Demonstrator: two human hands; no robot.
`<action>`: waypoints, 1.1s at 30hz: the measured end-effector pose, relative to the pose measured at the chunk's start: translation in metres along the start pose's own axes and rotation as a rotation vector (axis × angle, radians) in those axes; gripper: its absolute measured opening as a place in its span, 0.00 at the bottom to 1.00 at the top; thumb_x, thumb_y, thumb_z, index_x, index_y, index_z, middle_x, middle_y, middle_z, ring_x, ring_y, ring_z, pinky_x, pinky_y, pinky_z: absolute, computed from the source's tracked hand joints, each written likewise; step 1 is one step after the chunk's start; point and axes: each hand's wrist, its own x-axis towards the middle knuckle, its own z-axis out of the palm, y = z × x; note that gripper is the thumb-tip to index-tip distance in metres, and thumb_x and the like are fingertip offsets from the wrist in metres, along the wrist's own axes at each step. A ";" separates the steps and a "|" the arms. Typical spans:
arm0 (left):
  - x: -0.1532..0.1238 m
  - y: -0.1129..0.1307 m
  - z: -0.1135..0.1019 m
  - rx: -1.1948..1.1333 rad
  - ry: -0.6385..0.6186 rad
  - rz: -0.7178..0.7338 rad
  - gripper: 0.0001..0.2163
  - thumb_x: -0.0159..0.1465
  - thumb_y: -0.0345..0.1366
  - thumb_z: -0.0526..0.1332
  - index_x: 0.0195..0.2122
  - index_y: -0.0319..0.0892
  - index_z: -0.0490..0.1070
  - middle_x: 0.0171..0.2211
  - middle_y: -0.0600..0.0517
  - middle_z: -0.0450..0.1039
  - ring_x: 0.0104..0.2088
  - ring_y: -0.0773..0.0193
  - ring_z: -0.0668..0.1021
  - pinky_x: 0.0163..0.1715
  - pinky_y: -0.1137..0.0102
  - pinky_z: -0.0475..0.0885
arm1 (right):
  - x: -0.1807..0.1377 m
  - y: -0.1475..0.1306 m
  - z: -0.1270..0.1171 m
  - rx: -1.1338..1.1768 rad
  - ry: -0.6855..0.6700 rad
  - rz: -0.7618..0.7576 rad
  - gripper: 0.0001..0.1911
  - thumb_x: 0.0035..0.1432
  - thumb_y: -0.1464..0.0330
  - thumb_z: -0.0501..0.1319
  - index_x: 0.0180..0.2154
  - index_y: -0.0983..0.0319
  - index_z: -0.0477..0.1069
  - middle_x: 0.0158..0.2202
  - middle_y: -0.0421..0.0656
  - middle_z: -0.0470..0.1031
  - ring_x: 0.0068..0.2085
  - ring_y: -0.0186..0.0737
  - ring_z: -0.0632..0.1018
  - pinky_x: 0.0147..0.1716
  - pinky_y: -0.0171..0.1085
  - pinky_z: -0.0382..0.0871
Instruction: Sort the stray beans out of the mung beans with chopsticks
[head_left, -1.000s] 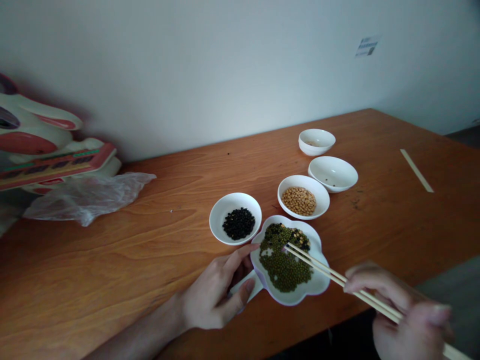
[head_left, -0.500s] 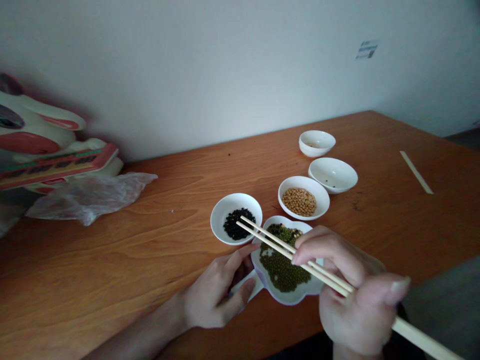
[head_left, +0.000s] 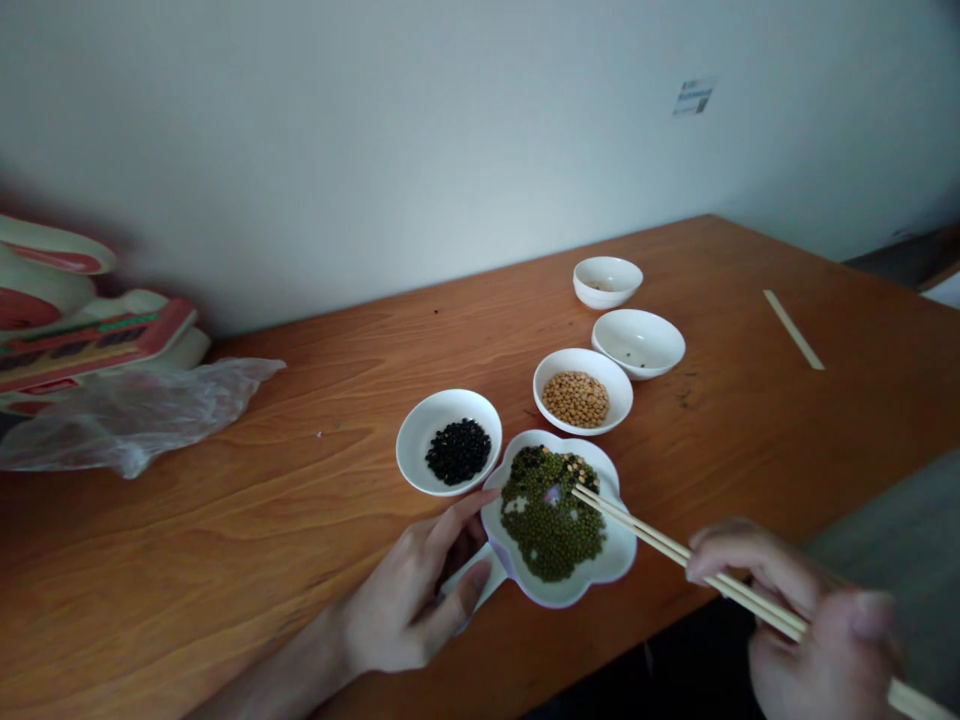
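My left hand [head_left: 420, 590] grips the handle of a white flower-shaped dish [head_left: 619, 555], its index finger resting against the rim. Mostly green beans [head_left: 559, 545] lie in the dish, with some black and yellow ones mixed in along the far side. My right hand [head_left: 795, 610] is closed around a pair of wooden chopsticks [head_left: 660, 542]. Their tips are close together over the dish, near the yellow beans; I cannot tell whether a bean sits between them. Just beyond the dish stand a bowl of black beans [head_left: 459, 451] and a bowl of yellow soybeans [head_left: 576, 398].
Behind the soybeans are a white bowl [head_left: 660, 345] with a few dark beans and another white bowl [head_left: 606, 270] with a few pale bits. A wooden strip [head_left: 793, 330] lies at the right. A plastic bag [head_left: 150, 410] and a toy keyboard [head_left: 97, 350] are at the left.
My right hand has drawn back to the right, bringing the chopstick tips from the black bean bowl to over the dish, closer together. My left hand still holds the handle. The view has shifted slightly.
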 end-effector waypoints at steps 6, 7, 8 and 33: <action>-0.003 -0.002 0.000 0.033 0.006 -0.031 0.27 0.77 0.37 0.55 0.75 0.48 0.50 0.41 0.49 0.75 0.37 0.61 0.77 0.38 0.65 0.73 | -0.003 0.007 0.007 0.047 -0.119 -0.017 0.39 0.77 0.46 0.36 0.32 0.55 0.78 0.29 0.44 0.78 0.32 0.44 0.79 0.28 0.38 0.68; -0.002 -0.002 -0.001 0.038 0.001 -0.036 0.27 0.78 0.37 0.55 0.75 0.49 0.50 0.41 0.49 0.75 0.37 0.61 0.76 0.38 0.65 0.73 | -0.004 0.007 0.008 0.059 -0.131 -0.017 0.39 0.77 0.45 0.36 0.33 0.55 0.77 0.29 0.44 0.78 0.32 0.44 0.78 0.28 0.38 0.68; -0.002 -0.002 -0.001 0.043 0.001 -0.039 0.26 0.78 0.37 0.54 0.75 0.49 0.50 0.41 0.49 0.75 0.36 0.61 0.76 0.39 0.65 0.73 | -0.004 0.007 0.009 0.068 -0.145 -0.015 0.39 0.77 0.45 0.36 0.33 0.55 0.77 0.29 0.43 0.78 0.32 0.43 0.78 0.29 0.38 0.69; 0.001 0.004 -0.003 0.049 0.009 -0.011 0.25 0.79 0.37 0.53 0.74 0.48 0.51 0.38 0.50 0.74 0.34 0.62 0.75 0.36 0.67 0.71 | 0.001 -0.001 0.020 0.132 -0.209 -0.028 0.39 0.77 0.45 0.36 0.32 0.56 0.76 0.28 0.43 0.77 0.29 0.42 0.77 0.27 0.39 0.68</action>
